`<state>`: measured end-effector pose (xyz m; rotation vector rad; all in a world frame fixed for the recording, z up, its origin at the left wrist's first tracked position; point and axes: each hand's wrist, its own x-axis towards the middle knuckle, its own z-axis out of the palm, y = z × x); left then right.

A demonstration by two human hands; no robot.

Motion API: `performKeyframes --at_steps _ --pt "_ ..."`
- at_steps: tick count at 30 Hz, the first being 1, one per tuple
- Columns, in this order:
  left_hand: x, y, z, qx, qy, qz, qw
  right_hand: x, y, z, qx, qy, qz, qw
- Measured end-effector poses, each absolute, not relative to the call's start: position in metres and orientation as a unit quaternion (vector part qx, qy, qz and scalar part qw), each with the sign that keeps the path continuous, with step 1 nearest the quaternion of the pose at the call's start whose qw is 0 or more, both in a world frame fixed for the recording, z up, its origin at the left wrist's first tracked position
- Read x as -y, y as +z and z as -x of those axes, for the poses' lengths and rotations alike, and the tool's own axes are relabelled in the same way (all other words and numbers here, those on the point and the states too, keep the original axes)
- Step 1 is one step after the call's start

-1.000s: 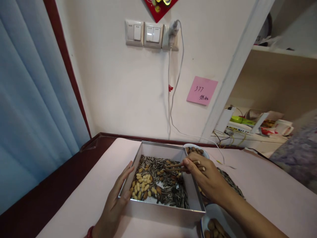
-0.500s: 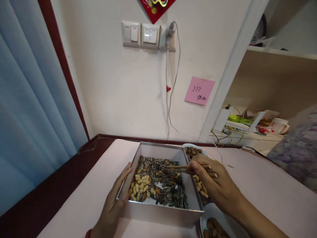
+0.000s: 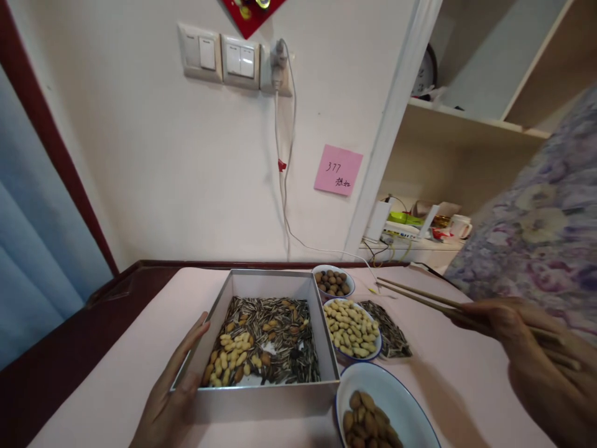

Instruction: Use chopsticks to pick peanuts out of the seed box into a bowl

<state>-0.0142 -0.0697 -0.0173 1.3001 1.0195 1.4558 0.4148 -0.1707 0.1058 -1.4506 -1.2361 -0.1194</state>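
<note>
A shallow square box [image 3: 273,401] on the pink table holds mixed sunflower seeds, peanuts and a few brown nuts. My left hand [image 3: 170,392] rests flat against the box's left front corner, fingers stretched out. My right hand [image 3: 536,354] is far right, well away from the box, closed on a pair of wooden chopsticks [image 3: 420,295] whose tips point left over the table with nothing visible between them. To the right of the box sit a bowl of peanuts [image 3: 353,328], a small bowl of round brown nuts [image 3: 333,283] and a near bowl of almonds [image 3: 382,414].
A flat pile of sunflower seeds [image 3: 389,320] lies on a sheet right of the peanut bowl. A white cable [image 3: 284,186] hangs from the wall socket. A pink note [image 3: 338,170] is stuck on the wall. Flowered fabric [image 3: 536,218] fills the right; a cluttered shelf [image 3: 420,221] stands behind.
My right hand pulled the chopsticks out of the box and swung far to the right. The view turned right, uncovering the bowls. My left hand stayed on the box.
</note>
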Motion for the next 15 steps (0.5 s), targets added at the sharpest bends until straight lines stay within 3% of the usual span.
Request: performKeyframes --at_steps 9,15 --pt "0.070 -0.017 0.015 -0.411 0.585 -0.526 0.461 0.153 0.120 -0.361 0.564 0.005 0.551 0.615" --pt "0.073 -0.018 0.016 -0.401 0.573 -0.578 0.421 0.120 0.117 -0.311 0.678 0.127 0.510 0.514"
